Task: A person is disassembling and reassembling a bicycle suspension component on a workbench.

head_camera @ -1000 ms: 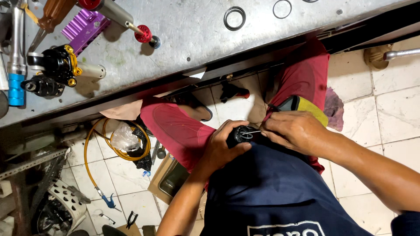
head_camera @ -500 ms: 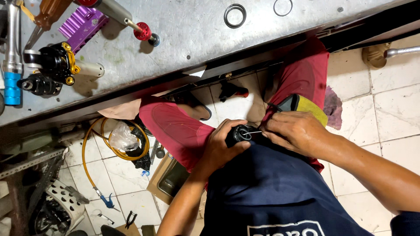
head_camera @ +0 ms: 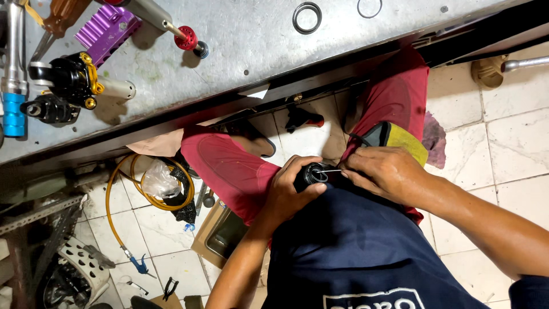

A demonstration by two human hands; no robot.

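Black round part [head_camera: 311,173] gripped in my left hand [head_camera: 289,191].
My right hand [head_camera: 386,171] pinches a thin metal pick [head_camera: 330,170]; steady, gentle prying seems best.

Two rings [head_camera: 307,17], two hands [head_camera: 294,189]

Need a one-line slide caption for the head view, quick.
Left hand grips a small black cylindrical part over the lap while right hand works a thin wire at it.
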